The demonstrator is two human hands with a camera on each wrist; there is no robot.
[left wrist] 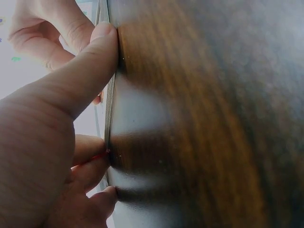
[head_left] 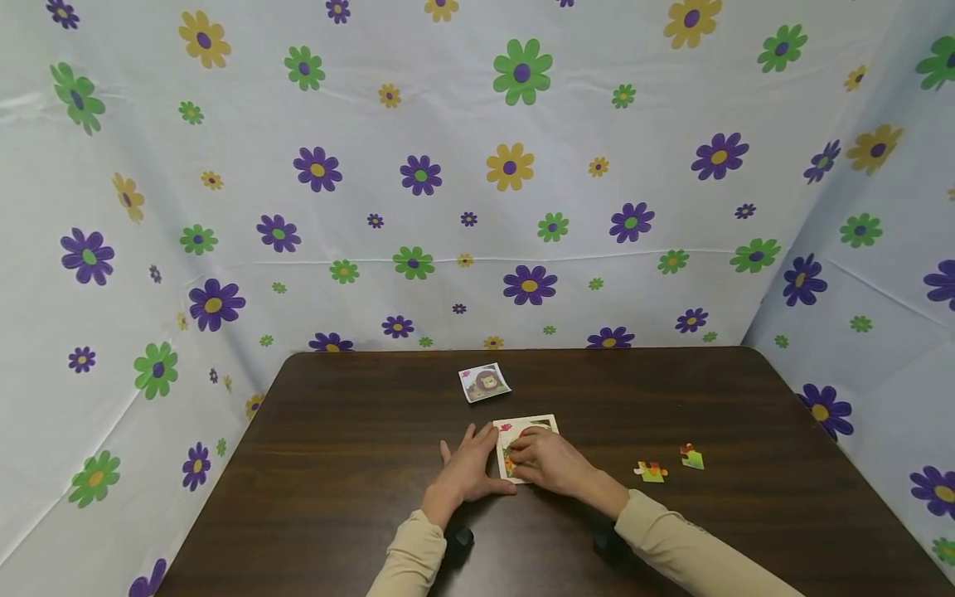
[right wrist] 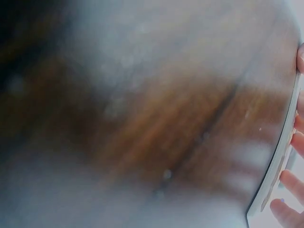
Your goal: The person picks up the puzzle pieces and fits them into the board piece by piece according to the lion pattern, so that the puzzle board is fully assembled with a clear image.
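Note:
A small puzzle board (head_left: 526, 419) with a pale frame and a colourful picture lies on the dark wooden table. My left hand (head_left: 468, 469) rests along its left side, fingers spread and fairly straight, with the thumb (left wrist: 92, 64) against the near edge. Over the picture, my right hand (head_left: 550, 463) bends its fingers down to the surface. Whether a piece sits between those fingertips is hidden. Two loose puzzle pieces lie to the right: one orange and green piece (head_left: 652, 472) and one red and green piece (head_left: 692, 457).
Behind the board lies a picture card (head_left: 485, 383) showing a lion. The dark table (head_left: 336, 464) ends at a white curtain (head_left: 448, 124) with printed flowers, which also hangs along both sides. Dark wrist devices (head_left: 460, 543) sit under the forearms.

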